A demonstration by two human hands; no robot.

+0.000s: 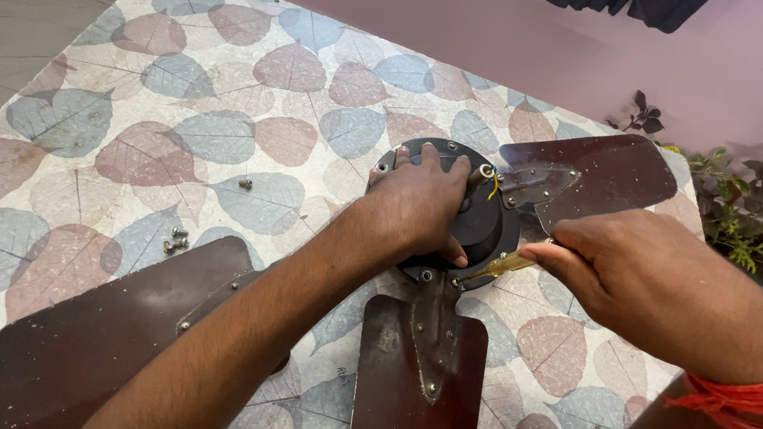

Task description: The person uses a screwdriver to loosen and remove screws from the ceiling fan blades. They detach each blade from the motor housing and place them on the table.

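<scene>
Seen from the head camera, a ceiling fan motor hub [473, 218] lies on the leaf-patterned tabletop [135, 83] with three brown blades [418, 374] attached. The left hand [419, 204] presses flat on the hub, fingers spread over its top. The right hand [643, 279] has its fingers closed on a yellow-handled screwdriver [498, 266], tip at the hub's rim near a blade bracket [432, 325]. Loose screws [177, 241] lie well apart to the left. The hub looks heavy and rigid; the thin blades probably flex, so hold is best taken at the hub.
</scene>
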